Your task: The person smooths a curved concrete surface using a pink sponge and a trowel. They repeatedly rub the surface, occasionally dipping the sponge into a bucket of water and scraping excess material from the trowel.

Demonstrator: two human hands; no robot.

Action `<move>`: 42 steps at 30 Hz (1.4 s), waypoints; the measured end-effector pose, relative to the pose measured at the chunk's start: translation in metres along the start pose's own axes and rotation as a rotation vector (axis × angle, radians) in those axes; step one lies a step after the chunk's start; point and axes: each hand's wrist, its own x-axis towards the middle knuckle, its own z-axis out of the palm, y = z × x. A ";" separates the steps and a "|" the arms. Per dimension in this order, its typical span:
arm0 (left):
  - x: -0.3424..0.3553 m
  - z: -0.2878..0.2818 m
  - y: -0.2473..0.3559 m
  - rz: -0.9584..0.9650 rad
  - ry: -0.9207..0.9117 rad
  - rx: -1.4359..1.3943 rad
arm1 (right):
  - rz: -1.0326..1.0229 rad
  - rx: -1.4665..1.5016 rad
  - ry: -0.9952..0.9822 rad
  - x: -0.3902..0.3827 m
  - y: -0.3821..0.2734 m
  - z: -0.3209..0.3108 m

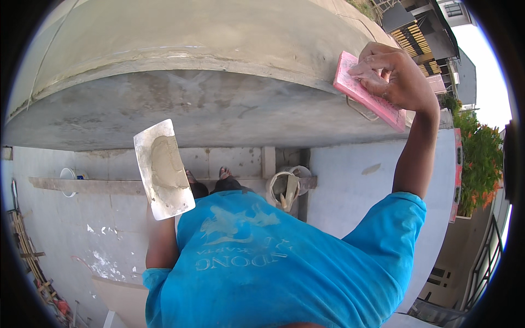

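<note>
My right hand (391, 76) reaches up to the right and grips a pink rectangular float (355, 82) by its back, thumb and fingers bent on it. The float lies tilted at the edge of a grey-beige plastered surface (246, 33); whether it touches cannot be told. On the left, a white, slightly curved mortar board (155, 205) carries a flat heap of wet grey mortar (167, 164). My left forearm (161, 246) runs up beneath this board, which hides the hand holding it.
A darker grey face (219, 104) lies below the plaster edge. My feet (225, 173) are by a long plank (109, 186). A bucket (270, 188) with tools stands near its right end, a white bucket (68, 186) near its left. Bamboo poles (24, 240) lie far left.
</note>
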 end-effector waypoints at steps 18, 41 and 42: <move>0.014 0.170 -0.052 -0.395 -0.324 -0.187 | -0.225 0.871 0.395 -0.014 -0.063 0.238; 0.040 0.098 -0.060 -0.408 -0.326 -0.199 | -0.128 0.913 0.329 -0.021 -0.074 0.217; 0.037 0.089 -0.055 -0.391 -0.325 -0.201 | -0.118 0.819 0.223 -0.032 -0.070 0.193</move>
